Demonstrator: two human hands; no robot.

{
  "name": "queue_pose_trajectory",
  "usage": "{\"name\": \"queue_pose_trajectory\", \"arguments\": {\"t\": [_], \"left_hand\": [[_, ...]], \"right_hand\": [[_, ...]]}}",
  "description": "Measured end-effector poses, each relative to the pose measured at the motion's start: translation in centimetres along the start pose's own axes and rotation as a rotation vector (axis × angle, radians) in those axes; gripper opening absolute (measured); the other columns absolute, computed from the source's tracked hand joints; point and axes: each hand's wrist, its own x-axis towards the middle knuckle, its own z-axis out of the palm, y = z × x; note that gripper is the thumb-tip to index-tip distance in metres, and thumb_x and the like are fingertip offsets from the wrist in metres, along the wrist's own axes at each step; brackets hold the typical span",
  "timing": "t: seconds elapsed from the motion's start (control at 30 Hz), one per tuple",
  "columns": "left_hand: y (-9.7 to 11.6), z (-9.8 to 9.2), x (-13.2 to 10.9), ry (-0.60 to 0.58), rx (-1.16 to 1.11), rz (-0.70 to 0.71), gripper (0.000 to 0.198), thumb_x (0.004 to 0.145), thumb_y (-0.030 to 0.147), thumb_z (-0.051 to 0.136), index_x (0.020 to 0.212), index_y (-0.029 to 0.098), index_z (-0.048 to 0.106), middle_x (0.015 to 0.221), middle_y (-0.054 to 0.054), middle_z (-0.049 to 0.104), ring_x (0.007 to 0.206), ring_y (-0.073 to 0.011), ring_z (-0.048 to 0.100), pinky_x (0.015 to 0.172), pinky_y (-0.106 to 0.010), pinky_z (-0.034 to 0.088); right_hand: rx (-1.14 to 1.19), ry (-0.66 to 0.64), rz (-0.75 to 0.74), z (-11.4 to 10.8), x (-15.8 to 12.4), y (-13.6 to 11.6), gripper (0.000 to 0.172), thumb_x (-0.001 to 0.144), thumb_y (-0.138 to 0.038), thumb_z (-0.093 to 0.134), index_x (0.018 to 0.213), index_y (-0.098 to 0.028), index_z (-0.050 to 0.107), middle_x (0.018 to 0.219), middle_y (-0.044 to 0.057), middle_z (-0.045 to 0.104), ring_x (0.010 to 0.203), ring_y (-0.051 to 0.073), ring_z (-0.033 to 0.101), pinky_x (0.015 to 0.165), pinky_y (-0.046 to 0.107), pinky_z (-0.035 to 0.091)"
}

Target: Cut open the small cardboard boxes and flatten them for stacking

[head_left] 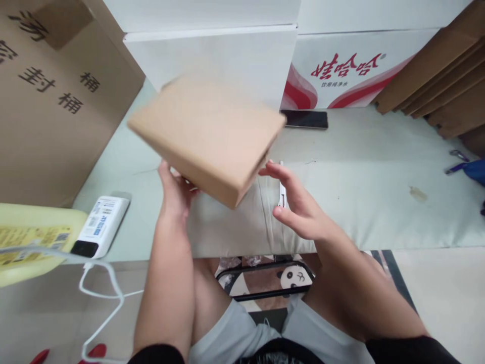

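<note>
The left hand point(175, 196) holds a brown cardboard box point(208, 136) above the table point(364, 177), left of the middle and behind the front edge. The box is tilted, and one corner points toward the person. The left thumb lies at the near side of the box; the other fingers go partly under it, so their full grip is hidden. The right hand point(303, 210) is open, with thumb and forefinger well spread. Its fingertips are just beside the right side of the box, but I cannot tell if they touch it. A narrow white tool point(282, 194) shows between this thumb and forefinger, and it seems to lie on the table.

At the back edge of the table, a dark phone point(306, 119) lies before a white carton point(348, 71) with red writing. Near the front edge, toward the left, there is a white device point(104, 222) with a label, next to a yellow container point(45, 215). Folded cardboard point(435, 65) stands at the back right.
</note>
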Motion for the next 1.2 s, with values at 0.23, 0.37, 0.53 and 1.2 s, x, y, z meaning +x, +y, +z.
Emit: {"name": "queue_pose_trajectory", "arguments": {"t": [0.23,0.37,0.53,1.2], "left_hand": [[-0.6,1.0,-2.2,-0.424,0.221,-0.325,0.077,0.082,0.089,0.029,0.08,0.021,0.064,0.047,-0.003,0.051,0.043,-0.0181,0.048,0.046,-0.03,0.035],[-0.3,0.9,-2.7,-0.663,0.428,-0.442,0.084,0.077,0.093,0.034,0.085,0.017,0.07,0.069,-0.01,0.072,0.046,-0.016,0.054,0.046,-0.027,0.028],[0.0,0.8,-1.8,-0.45,0.611,-0.221,0.058,0.081,0.071,0.06,0.093,0.016,0.073,0.08,-0.01,0.075,0.057,-0.0166,0.06,0.053,-0.029,0.042],[-0.8,2.9,-2.8,-0.199,0.523,0.991,0.042,0.105,0.051,0.041,0.132,0.031,0.066,0.141,-0.005,0.062,0.141,-0.0271,0.052,0.133,-0.058,0.022]], "right_hand": [[-0.113,0.11,-0.067,-0.6,0.1,-0.4,0.058,0.097,-0.052,0.056,0.15,-0.032,0.044,0.166,0.005,0.041,0.164,0.03,0.012,0.132,0.062,0.017],[-0.138,0.192,-0.048,-1.3,0.4,-0.1,0.038,0.099,-0.053,0.052,0.124,-0.028,0.064,0.145,0.007,0.062,0.157,0.032,0.034,0.132,0.062,0.019],[-0.199,0.179,0.009,-0.6,0.2,0.5,0.025,0.098,-0.04,0.056,0.108,-0.027,0.075,0.145,0.007,0.059,0.155,0.031,0.036,0.127,0.058,0.034],[-0.787,-0.221,0.927,-0.6,0.8,1.6,0.068,0.091,-0.042,0.055,0.156,-0.028,0.042,0.099,0.008,0.076,0.087,0.03,0.068,0.068,0.035,0.044]]}}
